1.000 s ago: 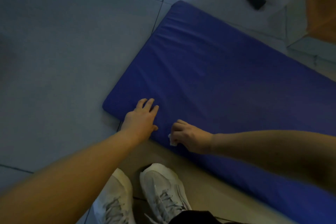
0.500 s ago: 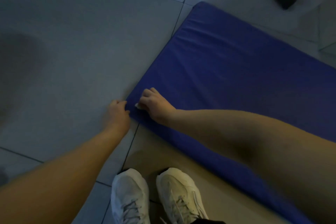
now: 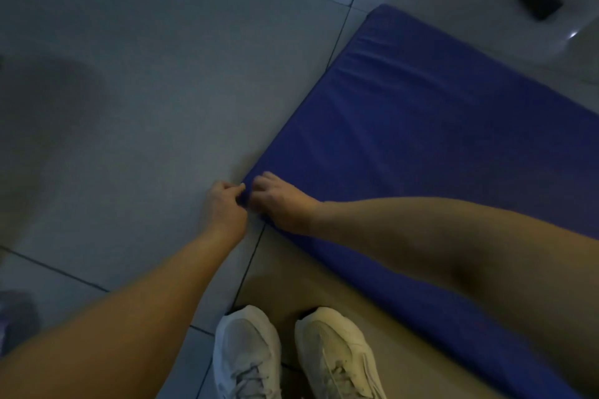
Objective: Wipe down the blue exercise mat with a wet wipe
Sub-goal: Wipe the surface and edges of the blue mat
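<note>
On grey tiles (image 3: 146, 91), the mat (image 3: 421, 139) is clamped at its corner by the left grip (image 3: 224, 207), likely to steady it; what the curled right grip (image 3: 282, 204) alongside holds cannot be told.

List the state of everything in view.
mat: flat on floor, slightly wrinkled.
left hand: fingers curled, seems to pinch mat corner.
right hand: curled on mat corner; wipe not visible.
shoes: worn, laced, beside mat.
</note>
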{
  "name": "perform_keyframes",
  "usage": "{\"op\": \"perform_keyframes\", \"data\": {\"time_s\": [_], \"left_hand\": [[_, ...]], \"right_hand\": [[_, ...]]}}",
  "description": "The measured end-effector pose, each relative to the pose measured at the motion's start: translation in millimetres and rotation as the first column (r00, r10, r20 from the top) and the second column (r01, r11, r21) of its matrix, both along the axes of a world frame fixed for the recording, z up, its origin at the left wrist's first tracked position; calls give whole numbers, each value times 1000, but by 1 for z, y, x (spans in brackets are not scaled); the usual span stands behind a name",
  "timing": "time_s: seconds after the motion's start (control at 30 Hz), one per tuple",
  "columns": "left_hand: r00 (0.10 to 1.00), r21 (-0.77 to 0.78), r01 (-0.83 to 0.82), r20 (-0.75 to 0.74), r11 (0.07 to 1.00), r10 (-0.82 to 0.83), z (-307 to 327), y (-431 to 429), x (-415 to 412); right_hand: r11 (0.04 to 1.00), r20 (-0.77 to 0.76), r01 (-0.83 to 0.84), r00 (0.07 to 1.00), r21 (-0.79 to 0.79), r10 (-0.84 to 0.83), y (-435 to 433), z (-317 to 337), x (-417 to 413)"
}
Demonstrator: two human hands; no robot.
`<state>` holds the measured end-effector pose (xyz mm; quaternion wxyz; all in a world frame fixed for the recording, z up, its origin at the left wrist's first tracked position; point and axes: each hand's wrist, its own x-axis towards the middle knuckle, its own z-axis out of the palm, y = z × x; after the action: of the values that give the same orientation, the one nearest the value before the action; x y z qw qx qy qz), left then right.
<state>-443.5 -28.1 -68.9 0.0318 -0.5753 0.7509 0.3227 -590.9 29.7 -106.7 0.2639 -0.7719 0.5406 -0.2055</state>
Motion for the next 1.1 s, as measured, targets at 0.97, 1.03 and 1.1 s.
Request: {"op": "perform_keyframes", "data": {"time_s": [0.97,1.03,1.1], "left_hand": [[953,-31,130,281,991,-116,-3,0,-16],[933,-37,172,326,984,-151,-2,0,-19],[914,-43,200,369,979,-170,-1,0,-20]], "right_hand": [[619,-69,786,617,-3,-784,3,-8,-133],[591,-69,806,590,0,-805,6,-5,-122],[664,-66,748,662,-20,-747,15,-6,-95]]}}
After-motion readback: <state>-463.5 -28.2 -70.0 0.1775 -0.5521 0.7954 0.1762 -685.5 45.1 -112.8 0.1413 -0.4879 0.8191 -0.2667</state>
